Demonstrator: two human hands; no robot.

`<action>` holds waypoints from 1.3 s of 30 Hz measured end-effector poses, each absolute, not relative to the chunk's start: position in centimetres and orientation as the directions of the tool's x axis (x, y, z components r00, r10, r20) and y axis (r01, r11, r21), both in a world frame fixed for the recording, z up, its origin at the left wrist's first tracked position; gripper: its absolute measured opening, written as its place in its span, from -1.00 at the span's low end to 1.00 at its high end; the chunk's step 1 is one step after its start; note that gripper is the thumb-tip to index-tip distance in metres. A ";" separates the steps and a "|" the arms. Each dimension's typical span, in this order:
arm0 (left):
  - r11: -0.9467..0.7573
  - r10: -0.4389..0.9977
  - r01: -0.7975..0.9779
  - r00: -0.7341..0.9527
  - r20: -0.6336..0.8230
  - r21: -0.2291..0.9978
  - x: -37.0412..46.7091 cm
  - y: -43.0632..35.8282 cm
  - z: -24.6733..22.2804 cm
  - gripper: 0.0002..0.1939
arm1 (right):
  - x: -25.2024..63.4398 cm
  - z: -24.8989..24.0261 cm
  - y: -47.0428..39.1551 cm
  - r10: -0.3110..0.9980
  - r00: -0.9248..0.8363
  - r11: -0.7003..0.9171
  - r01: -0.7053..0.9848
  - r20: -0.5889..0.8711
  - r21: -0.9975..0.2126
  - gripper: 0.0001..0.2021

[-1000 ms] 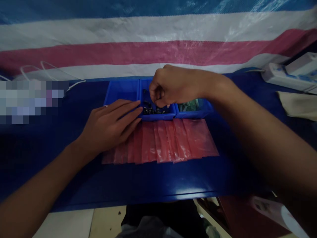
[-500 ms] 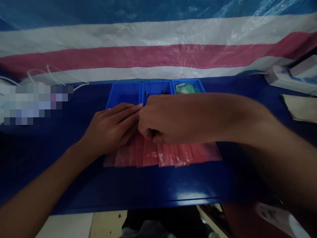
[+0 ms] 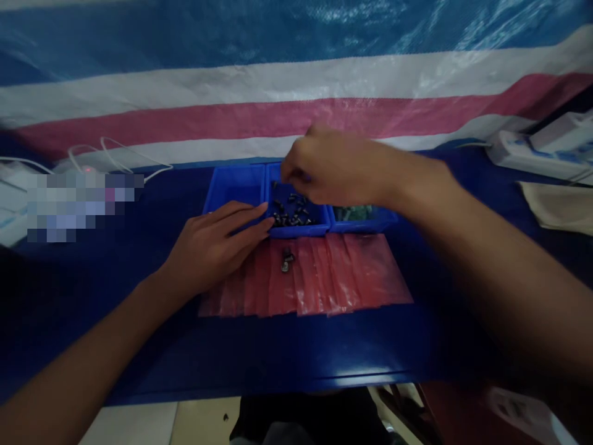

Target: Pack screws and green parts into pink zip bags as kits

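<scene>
My left hand (image 3: 217, 244) lies with its fingers stretched out over the left part of a row of overlapping red plastic bags (image 3: 319, 278). Its fingertips reach the near left corner of the middle blue bin (image 3: 301, 232). Several small dark screws (image 3: 296, 219) are scattered in that bin. A few more screws (image 3: 286, 261) rest on top of the bags. Above the middle and right bins hovers my right hand (image 3: 328, 164), blurred, its fingers curled together; what they hold, if anything, is hidden.
To the left is another blue bin (image 3: 238, 185); the right blue bin (image 3: 361, 227) holds green and clear packets (image 3: 354, 213). A white power strip (image 3: 532, 151) and a beige cloth-like piece (image 3: 556, 204) sit at far right. White cables (image 3: 120, 157) run along the left back. A striped sheet (image 3: 278, 117) hangs behind.
My right hand has moved up and away from the bags, uncovering the screws on them and the middle bin. The left hand stays nearly in place on the bags.
</scene>
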State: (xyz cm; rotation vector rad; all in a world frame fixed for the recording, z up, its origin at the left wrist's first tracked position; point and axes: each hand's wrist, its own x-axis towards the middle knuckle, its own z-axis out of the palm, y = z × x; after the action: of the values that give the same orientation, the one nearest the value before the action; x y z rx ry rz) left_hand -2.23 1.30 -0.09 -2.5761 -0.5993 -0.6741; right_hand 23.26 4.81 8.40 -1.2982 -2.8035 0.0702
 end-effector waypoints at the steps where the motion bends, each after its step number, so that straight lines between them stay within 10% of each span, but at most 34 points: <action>1: -0.830 0.312 0.502 0.779 0.543 -0.244 -2.2 1.3 -0.1 -0.79 | 23.1 7.8 5.2 0.762 -0.647 0.643 0.761 -0.026 -0.082 -0.62; 8: -0.841 0.360 0.521 0.741 0.567 -0.145 -1.8 1.3 0.2 -0.88 | 21.6 5.9 5.4 0.676 -0.710 0.650 0.700 -0.197 -0.297 -0.77; 31: -0.774 0.353 0.585 0.717 0.601 -0.242 -2.5 1.2 -0.3 -0.72 | 23.6 9.5 2.5 0.637 -0.766 0.707 0.624 -0.083 -0.333 -0.87; 39: -0.770 0.361 0.592 0.712 0.603 -0.239 -1.9 1.0 0.0 -0.74 | 22.1 7.9 0.6 0.572 -0.812 0.754 0.577 -0.119 -0.314 -0.62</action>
State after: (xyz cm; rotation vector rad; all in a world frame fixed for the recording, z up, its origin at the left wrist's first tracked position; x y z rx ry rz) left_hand -1.92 1.04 0.03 -2.5001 -0.7343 -0.7556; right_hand 22.12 0.61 7.93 -0.9678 -2.9565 0.5368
